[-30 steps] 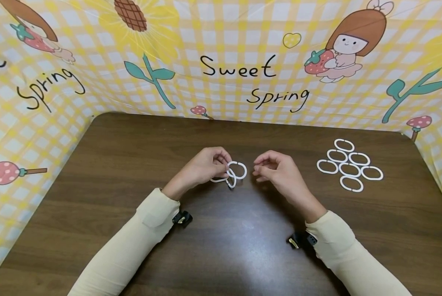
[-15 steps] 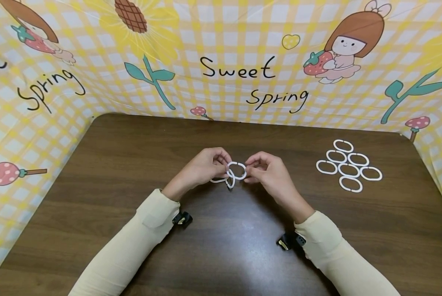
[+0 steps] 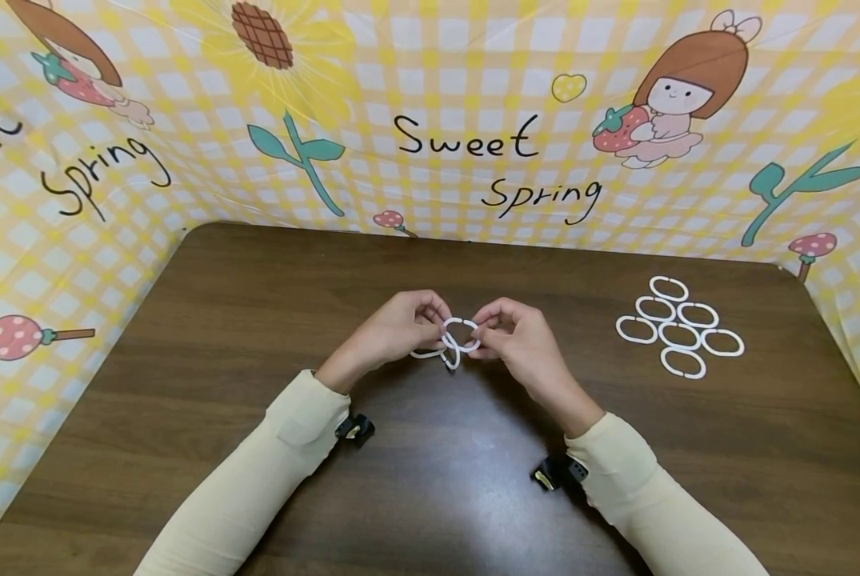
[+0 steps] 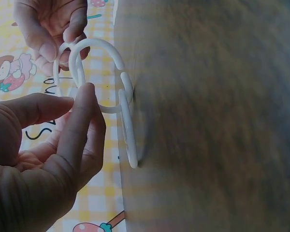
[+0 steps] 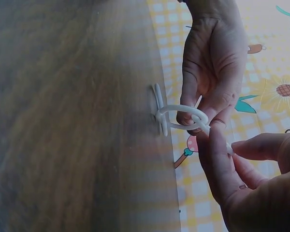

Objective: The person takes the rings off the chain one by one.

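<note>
My left hand (image 3: 410, 324) pinches the left side of a white oval link (image 3: 466, 350) between thumb and fingers above the table. At the link's right side, the thumb and fingertips of my right hand (image 3: 522, 340) pinch it too. A second white link (image 4: 105, 46) is hooked through the held one and hangs down beside the left fingertips. From that hangs a third link (image 4: 129, 128), whose lower end is close to or on the tabletop; contact is hard to tell. Fingers cover parts of the held link.
Several more white links (image 3: 742, 344) lie flat in a cluster on the right of the brown wooden table (image 3: 430, 480). A yellow checked cloth (image 3: 372, 88) with printed figures rises behind the table and along its sides.
My right hand has moved left from beside the link and now pinches its right side. The left hand keeps its grip in nearly the same place.
</note>
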Demonstrator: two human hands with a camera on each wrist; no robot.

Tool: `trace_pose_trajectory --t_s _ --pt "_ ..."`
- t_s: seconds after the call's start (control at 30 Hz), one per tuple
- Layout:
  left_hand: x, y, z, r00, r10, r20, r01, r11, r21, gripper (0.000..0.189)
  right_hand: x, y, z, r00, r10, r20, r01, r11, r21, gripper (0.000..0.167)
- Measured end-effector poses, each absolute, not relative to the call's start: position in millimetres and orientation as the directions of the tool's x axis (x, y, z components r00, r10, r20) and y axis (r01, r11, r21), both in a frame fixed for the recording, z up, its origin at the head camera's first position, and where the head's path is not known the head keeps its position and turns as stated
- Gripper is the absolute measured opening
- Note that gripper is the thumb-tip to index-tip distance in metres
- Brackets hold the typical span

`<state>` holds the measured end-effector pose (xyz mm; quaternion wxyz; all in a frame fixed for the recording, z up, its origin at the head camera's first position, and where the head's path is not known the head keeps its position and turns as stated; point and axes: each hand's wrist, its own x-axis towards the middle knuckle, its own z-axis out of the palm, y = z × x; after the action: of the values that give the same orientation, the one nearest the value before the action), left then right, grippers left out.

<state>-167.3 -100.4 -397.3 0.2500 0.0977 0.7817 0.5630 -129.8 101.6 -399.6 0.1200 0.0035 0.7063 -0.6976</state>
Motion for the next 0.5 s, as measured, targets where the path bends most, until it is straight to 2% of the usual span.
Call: trace_pose_trajectory --t_s 0.5 --pt "-170.0 -105.7 -398.2 -0.865 0.448 -0.226 -0.009 0.437 0.899 0.024 -130.5 103.4 -400.5 -0.975 -0.152 -0.164 0.162 0.025 -0.986 0.020"
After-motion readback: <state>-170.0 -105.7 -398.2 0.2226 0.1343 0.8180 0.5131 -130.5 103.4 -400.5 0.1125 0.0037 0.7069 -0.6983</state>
